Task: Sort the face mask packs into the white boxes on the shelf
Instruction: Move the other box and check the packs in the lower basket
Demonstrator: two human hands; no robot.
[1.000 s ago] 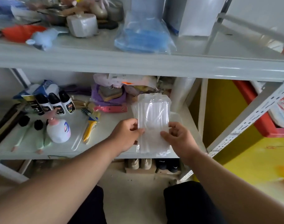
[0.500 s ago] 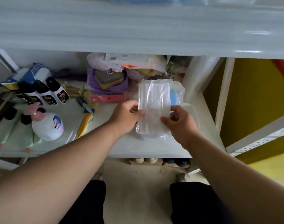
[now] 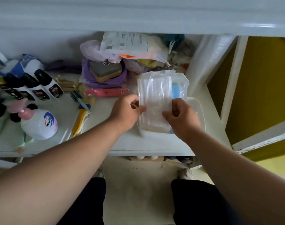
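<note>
Left hand pinching the near-left edge of a clear face mask pack, right hand pinching its near-right edge, fingers curled on the film. Held flat and upright between both, probably to steer the floppy pack squarely down. Directly over the white box at the shelf's right end, lower edge apparently inside. A blue pack just behind. Farther left: yellow brush, soap bottle, black-capped bottles.
</note>
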